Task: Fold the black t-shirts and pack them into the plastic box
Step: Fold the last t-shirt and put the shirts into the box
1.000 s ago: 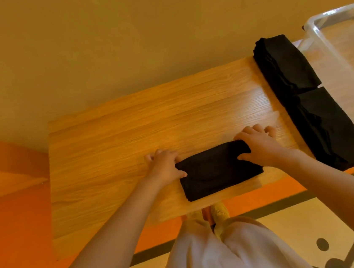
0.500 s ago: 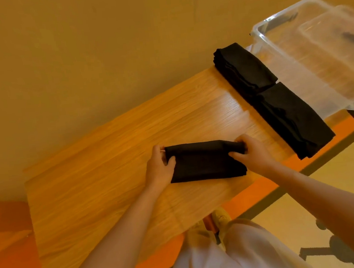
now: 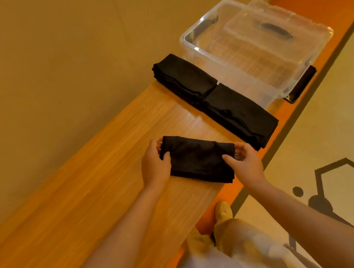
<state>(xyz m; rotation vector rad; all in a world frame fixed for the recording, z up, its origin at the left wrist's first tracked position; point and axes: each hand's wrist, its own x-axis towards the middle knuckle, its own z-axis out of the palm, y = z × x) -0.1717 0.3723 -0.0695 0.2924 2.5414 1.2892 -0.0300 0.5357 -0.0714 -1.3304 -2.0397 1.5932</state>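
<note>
Now the small folded black cloth t-shirt sits on the light wooden table near its front edge, left hand pinching its left end, right hand pinching its right end. Two stacks of folded black shirts lie further right, touching the clear plastic box, which looks empty. To lift well: keep both ends gripped evenly, layers together, bundle level, carry over stacks into box.

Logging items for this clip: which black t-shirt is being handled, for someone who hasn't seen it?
On the wooden table, nearer the person than the clear plastic box and two folded piles, lies one folded t-shirt. Only it is gripped at both ends by the hands.
</note>
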